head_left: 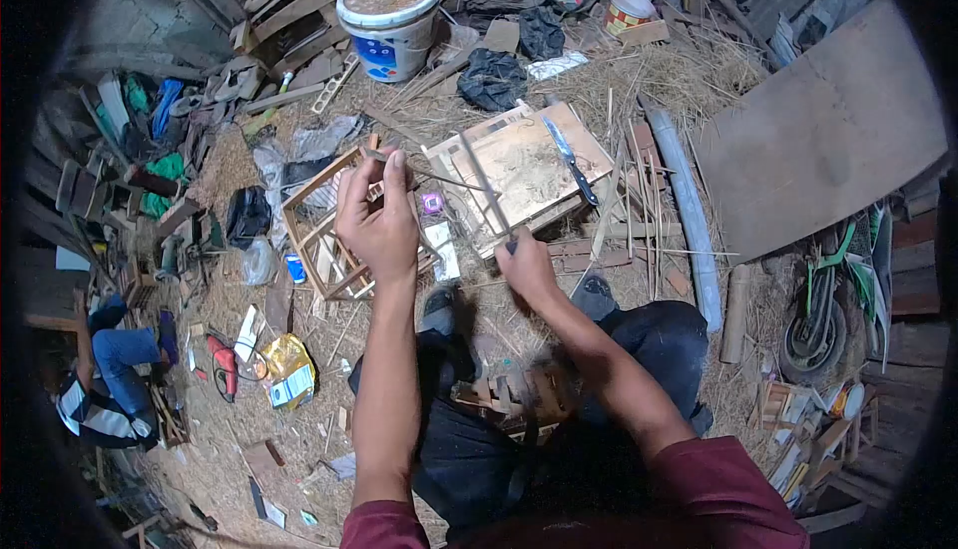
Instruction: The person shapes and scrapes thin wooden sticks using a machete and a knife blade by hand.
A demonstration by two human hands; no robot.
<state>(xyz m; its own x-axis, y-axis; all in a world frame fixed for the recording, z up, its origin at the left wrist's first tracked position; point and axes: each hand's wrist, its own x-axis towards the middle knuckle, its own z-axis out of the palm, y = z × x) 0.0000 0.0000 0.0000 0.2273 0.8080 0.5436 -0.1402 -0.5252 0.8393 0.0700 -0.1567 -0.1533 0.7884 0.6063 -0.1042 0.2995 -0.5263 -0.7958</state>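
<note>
My left hand (377, 218) is raised, thumb and fingers pinched on one end of a thin wooden strip (447, 182). The strip slants right towards the blade of a long knife (483, 185); whether they touch I cannot tell. My right hand (527, 268) is wrapped round the dark handle of that knife, its blade pointing up and away from me. Beneath them a pale wooden board (529, 175) bears shavings and a second knife (571, 162) with a black handle. Left of the board lies a wooden frame (299, 225), partly behind my left hand.
A large white bucket (389, 25) stands beyond. Bamboo poles (687, 215) and a leaning plywood sheet (828, 130) are to the right, with a motorbike wheel (813, 334) below. A red power tool (224, 364) lies left. Another person (120, 349) sits at far left.
</note>
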